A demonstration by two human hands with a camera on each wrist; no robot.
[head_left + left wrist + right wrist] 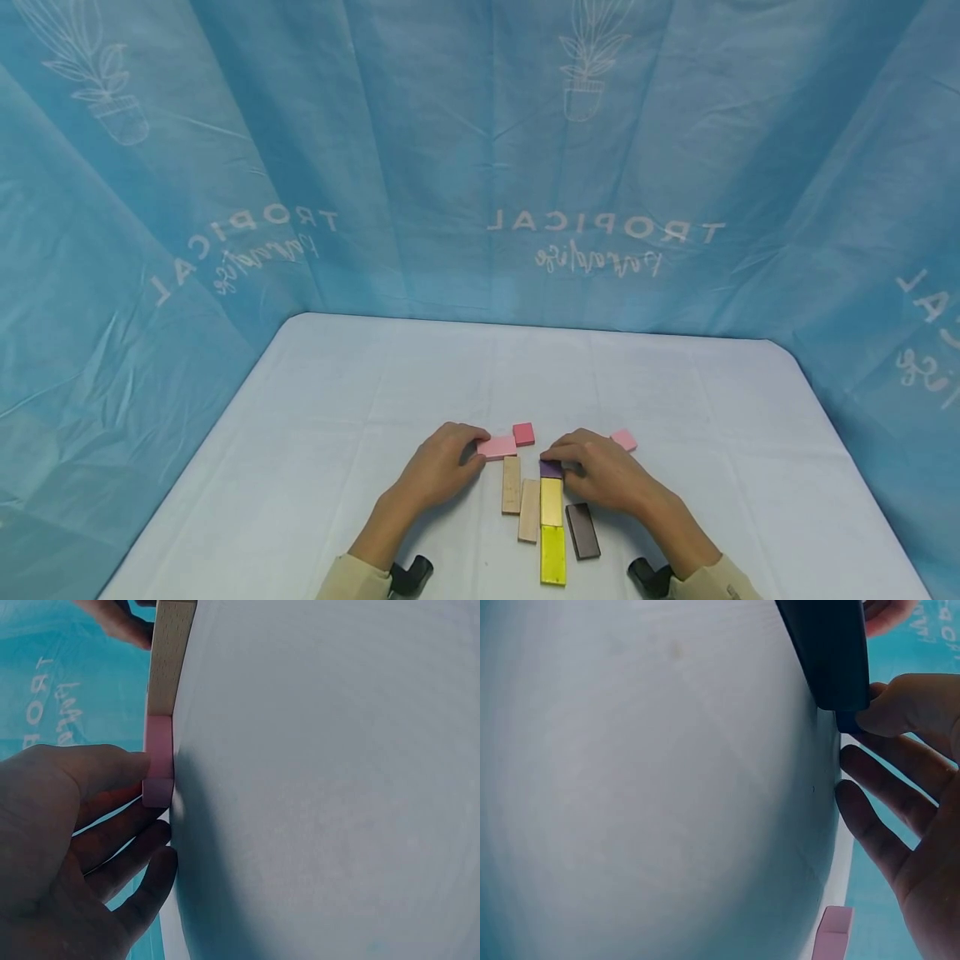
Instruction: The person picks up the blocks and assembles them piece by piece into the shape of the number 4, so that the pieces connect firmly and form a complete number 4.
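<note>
My left hand (441, 468) pinches the left end of a pink block (498, 448) lying flat on the table; in the left wrist view, the thumb touches this pink block (159, 746). Across from it, my right hand (606, 473) holds a small purple block (551, 469) between thumb and finger. The purple block sits at the far end of a column with a pale yellow block (551, 502) and a bright yellow block (553, 557). In the right wrist view, the purple block (847, 722) is dark and mostly hidden.
Two plain wooden blocks (512, 485) lie left of the yellow ones. A dark brown block (582, 531) lies to their right. A small red block (523, 434) is near the pink one. Another pink block (624, 439) sits beyond my right hand. Blue curtains (450, 167) surround the white table (375, 375).
</note>
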